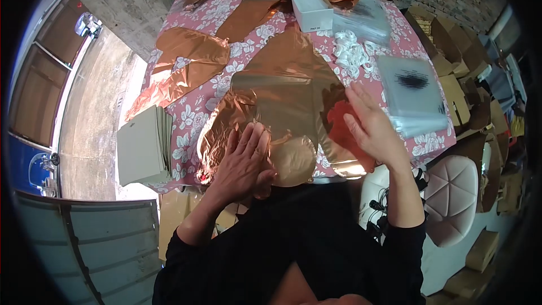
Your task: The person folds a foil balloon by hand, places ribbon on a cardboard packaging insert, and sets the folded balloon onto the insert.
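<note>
The white box (314, 16) seems marked "PAP 20", while print on the clear plastic bags (411, 99) is illegible.

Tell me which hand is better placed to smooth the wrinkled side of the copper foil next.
Probably the left hand: it lies flat-fingered at the wrinkled side of the copper foil, while the right hand is at the opposite, smoother side.

Fisheye frame, bowed edges, black vignetted corners, strong daylight from left washing out the floor (93, 118), glare streaks on copper foil (282, 101), right-side boxes (457, 93) dimmer, dark clothing (265, 243) losing detail.
</note>
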`<state>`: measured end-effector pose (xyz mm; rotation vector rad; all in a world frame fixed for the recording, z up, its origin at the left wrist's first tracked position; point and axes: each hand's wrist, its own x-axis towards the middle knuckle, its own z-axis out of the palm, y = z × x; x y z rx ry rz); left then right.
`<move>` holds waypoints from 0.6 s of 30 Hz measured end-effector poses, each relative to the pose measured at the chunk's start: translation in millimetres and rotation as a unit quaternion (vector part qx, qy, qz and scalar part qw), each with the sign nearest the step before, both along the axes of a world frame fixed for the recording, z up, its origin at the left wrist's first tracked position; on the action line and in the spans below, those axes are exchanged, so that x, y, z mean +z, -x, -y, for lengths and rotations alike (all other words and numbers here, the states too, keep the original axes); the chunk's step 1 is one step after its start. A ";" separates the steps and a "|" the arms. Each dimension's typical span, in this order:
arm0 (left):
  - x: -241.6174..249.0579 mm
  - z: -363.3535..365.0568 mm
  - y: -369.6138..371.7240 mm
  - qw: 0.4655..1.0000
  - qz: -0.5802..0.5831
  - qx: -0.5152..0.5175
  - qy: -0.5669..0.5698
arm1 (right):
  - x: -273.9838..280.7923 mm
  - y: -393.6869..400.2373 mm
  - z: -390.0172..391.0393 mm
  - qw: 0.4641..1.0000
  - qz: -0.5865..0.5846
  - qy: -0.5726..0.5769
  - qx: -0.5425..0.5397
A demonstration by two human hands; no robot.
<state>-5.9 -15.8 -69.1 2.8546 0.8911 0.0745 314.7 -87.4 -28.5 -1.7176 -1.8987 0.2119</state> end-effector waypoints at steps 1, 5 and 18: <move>0.9 0.0 0.0 1.000 0.003 0.001 -0.001 | -7.4 1.2 -0.6 1.000 -0.006 -0.007 0.018; 0.7 -0.5 1.8 1.000 0.021 -0.003 0.007 | -17.8 17.7 -8.6 0.997 0.013 0.003 0.072; 2.9 7.3 3.8 0.998 0.054 -0.013 -0.021 | -41.2 60.1 -27.8 0.967 0.162 -0.016 0.193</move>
